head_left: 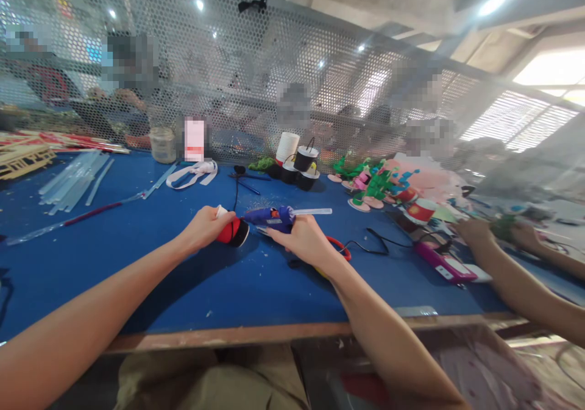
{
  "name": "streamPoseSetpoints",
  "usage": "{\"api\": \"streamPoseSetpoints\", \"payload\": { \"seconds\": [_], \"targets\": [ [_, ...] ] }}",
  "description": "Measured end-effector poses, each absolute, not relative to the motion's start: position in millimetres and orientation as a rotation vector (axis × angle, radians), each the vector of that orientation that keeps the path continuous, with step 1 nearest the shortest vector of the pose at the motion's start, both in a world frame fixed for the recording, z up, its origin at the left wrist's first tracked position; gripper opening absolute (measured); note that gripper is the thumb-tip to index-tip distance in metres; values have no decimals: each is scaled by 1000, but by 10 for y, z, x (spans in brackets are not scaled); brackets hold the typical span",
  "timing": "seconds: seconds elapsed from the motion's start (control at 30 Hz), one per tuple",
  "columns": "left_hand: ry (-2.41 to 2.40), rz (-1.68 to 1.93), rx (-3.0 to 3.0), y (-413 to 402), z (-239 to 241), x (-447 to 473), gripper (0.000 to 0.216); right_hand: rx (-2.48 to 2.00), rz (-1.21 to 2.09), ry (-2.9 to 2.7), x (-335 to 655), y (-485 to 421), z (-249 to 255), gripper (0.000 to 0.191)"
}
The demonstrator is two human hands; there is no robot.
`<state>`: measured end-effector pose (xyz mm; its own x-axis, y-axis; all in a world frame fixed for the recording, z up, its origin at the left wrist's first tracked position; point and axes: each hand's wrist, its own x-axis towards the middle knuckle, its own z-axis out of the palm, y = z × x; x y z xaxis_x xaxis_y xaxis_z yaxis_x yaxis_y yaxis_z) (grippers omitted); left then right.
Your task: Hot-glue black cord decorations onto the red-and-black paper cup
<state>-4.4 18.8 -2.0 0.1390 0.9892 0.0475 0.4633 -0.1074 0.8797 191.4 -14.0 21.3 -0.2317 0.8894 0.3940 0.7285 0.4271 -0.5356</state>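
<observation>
My left hand (208,224) is closed round a small red and black cup (231,232), tilted on its side with its dark end turned right. My right hand (305,236) grips a blue glue gun (270,217), whose nozzle points left at the cup. A clear glue stick (315,211) juts from the gun's rear. Whether the nozzle touches the cup I cannot tell. A thin black cord rises from near the cup to the back of the table. Below my right hand, an orange ring-shaped handle (340,247) is partly hidden.
Clear glue sticks (75,181), white ribbon (194,173) and a jar (163,145) lie or stand at the left. Stacked cups (305,159) stand against the mesh. Green craft figures (377,184), a purple power strip (445,264) and another person's arm (512,267) are at the right.
</observation>
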Motion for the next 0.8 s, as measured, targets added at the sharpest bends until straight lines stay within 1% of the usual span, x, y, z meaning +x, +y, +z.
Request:
{"api": "streamPoseSetpoints", "payload": {
  "seconds": [0.13, 0.3, 0.43, 0.53, 0.63, 0.7, 0.8],
  "targets": [
    [1424, 886, 1705, 171, 1, -41, 35, -1415, 437, -1988, 1906, -102, 199, 30],
    [1448, 886, 1699, 181, 7, -43, 36, -1426, 720, -1877, 1941, -47, 182, 32],
    [1412, 926, 1723, 196, -4, -57, 36, -1327, 926, -1653, 2022, 29, 245, 16],
    [1371, 966, 1768, 177, -1, -67, 37, -1334, 916, -1535, 2120, 156, 309, 16],
    [1302, 1011, 1831, 131, 18, -63, 38, -1478, 744, -1544, 2227, 339, 321, 9],
    [1257, 1023, 1870, 97, 38, -55, 37, -1628, 634, -1584, 2283, 467, 278, 14],
    [1207, 1036, 1934, 52, 69, -44, 37, -1767, 607, -1639, 2318, 638, 156, 26]
  ]
}}
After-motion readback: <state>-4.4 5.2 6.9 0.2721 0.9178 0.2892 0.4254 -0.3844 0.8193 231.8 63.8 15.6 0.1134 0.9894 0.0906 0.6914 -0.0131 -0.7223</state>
